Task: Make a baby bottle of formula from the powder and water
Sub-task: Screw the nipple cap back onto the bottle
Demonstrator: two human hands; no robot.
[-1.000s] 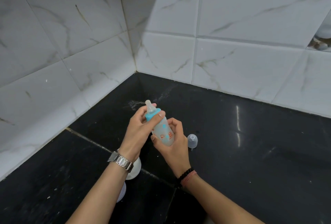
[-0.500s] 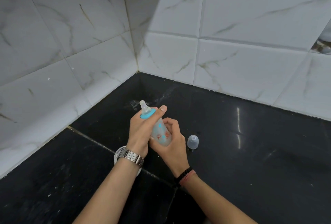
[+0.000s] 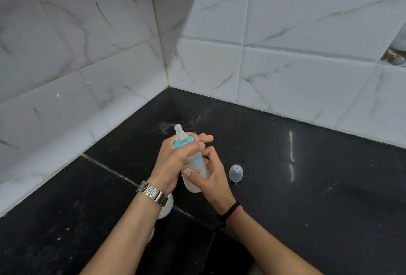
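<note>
Black counter (image 3: 307, 186): two hands grip one bottle (image 3: 196, 165); one cap (image 3: 236, 172) beside.

A black shiny counter (image 3: 307, 186) runs into a corner, with a thin pale line (image 3: 114, 173) across it. White tiles with grey streaks (image 3: 285, 81) cover both walls behind it. Some dried white smears (image 3: 175, 124) mark the counter near the corner. High up on the right, one tile looks broken (image 3: 395, 54).

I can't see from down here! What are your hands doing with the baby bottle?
Left hand grips blue collar; right hand holds baby bottle body. Clear cap off, on counter. Nothing in the way.
</note>
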